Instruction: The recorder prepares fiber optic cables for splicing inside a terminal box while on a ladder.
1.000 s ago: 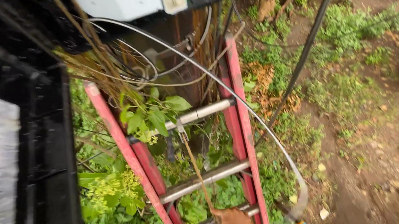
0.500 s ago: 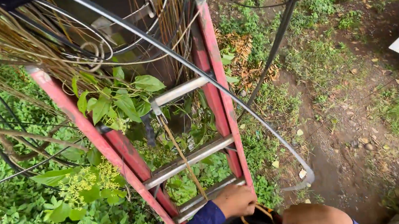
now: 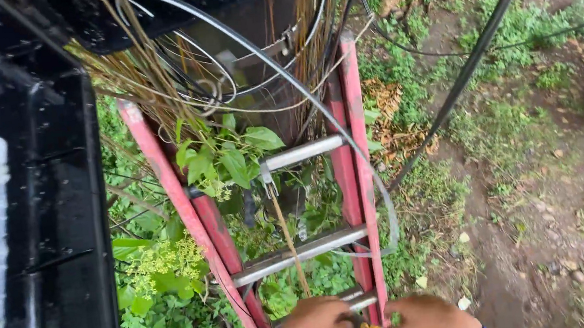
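Both hands have shifted: left hand [image 3: 317, 321] now grips the lowest visible rung [image 3: 355, 297]; right hand [image 3: 427, 318] curls beside the red ladder [image 3: 362, 178] rail. Open ground lies right; a dark box [image 3: 58, 234] crowds left.

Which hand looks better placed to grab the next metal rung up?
Probably the left hand: it sits directly below the next rung's middle. The right hand rests by the red side rail.

The ladder [image 3: 352, 179] has red rails and silver-grey rungs; at nine o'clock the box [image 3: 56, 213] is black; the leaves [image 3: 222, 157] are green.
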